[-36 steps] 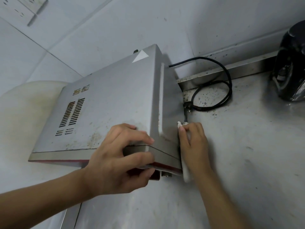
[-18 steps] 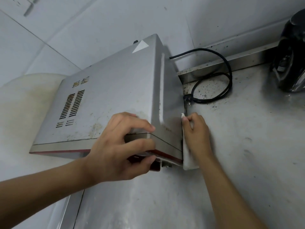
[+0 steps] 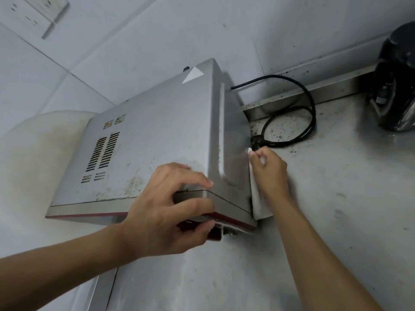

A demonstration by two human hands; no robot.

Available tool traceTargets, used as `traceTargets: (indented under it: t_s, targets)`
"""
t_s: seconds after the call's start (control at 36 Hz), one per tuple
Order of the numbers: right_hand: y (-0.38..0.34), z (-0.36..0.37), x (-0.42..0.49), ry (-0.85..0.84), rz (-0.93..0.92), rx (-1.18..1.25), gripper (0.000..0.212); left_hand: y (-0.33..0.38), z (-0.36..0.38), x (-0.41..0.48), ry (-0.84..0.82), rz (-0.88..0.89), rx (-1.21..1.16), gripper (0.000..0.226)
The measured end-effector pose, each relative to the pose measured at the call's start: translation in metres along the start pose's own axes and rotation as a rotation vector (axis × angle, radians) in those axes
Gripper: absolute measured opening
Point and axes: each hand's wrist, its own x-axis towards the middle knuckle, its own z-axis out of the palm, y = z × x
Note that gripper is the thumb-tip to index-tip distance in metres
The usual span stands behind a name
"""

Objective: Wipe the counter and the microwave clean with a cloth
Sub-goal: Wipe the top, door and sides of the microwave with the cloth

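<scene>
A silver microwave [image 3: 161, 131] stands on a steel surface [image 3: 336, 209] against a tiled wall, its top panel facing the camera with vent slots [image 3: 103, 153] on the left and a white triangular sticker [image 3: 193, 74] near the back corner. Brownish stains speckle the top near the front edge.

The left hand [image 3: 170, 212] grips the front right corner of the microwave. Its fingers [image 3: 193, 178] curl over the top edge and the front face, and the thumb hooks under the red-trimmed bottom edge.

The right hand [image 3: 269, 173] is on the microwave's right side wall, low down by the surface. It holds a white cloth [image 3: 258, 205] pressed flat against that wall. Its fingers [image 3: 254, 157] are bent round the cloth's upper end, and a bit of white shows between them. The rest of the cloth hangs below the palm, down to the front bottom corner.

Just beyond the right fingertips lies a black plug [image 3: 256, 140], and its black cord [image 3: 312, 113] loops on the surface behind the hand and runs up behind the microwave. Dark specks litter the surface around the loop and along the raised steel back edge.

A black appliance [image 3: 395, 86] stands at the far right, well apart from the hands. A white wall socket [image 3: 38, 12] sits in the upper left corner.
</scene>
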Motion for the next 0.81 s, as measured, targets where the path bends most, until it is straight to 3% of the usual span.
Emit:
traceTargets:
  t_s: [0.19, 0.36, 0.44, 0.67, 0.81]
  targets:
    - [-0.05, 0.0, -0.003, 0.07, -0.311, 0.125, 0.021, 0.0, -0.001, 0.001, 0.003, -0.009, 0.0, 0.016]
    - [-0.017, 0.005, 0.007, 0.038, -0.103, 0.099, 0.028, 0.0, -0.001, 0.0, -0.013, -0.013, 0.007, 0.016]
    - [-0.017, 0.0, 0.009, -0.004, -0.095, 0.069, 0.028, -0.001, -0.001, -0.001, -0.01, -0.012, 0.009, 0.017]
    - [-0.048, -0.004, -0.024, 0.088, -0.6, 0.139, 0.01, -0.001, -0.001, 0.0, -0.012, -0.015, 0.012, 0.017]
    - [-0.021, -0.003, -0.025, 0.084, -0.655, 0.053, 0.015, 0.0, -0.001, 0.0, -0.008, -0.023, 0.01, 0.017]
